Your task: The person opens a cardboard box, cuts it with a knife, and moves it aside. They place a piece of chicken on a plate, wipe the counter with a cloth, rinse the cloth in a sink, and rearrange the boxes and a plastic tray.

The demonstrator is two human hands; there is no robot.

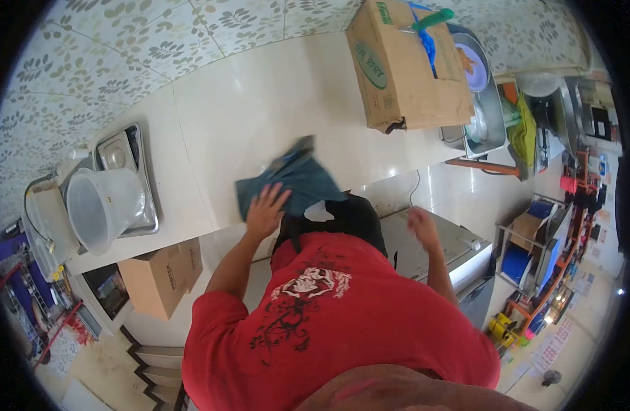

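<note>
My left hand (265,211) lies on a dark green cloth (298,181), fingers spread flat over its near left part. The cloth is bunched on the pale countertop (260,96), with one corner pointing up and away from me. Some of its near edge meets my dark clothing. Off to my right, away from the cloth, my right hand (423,229) hovers near a grey metal appliance (438,246). Its fingers look curled but are blurred, and I see no object in it.
A cardboard box (407,82) stands on the counter at right, with a green-handled tool (431,19) on top. Beside it is a metal sink (493,116). At left, a translucent bucket (99,212) overlaps a metal tray (147,178). Another carton (161,277) sits below the counter.
</note>
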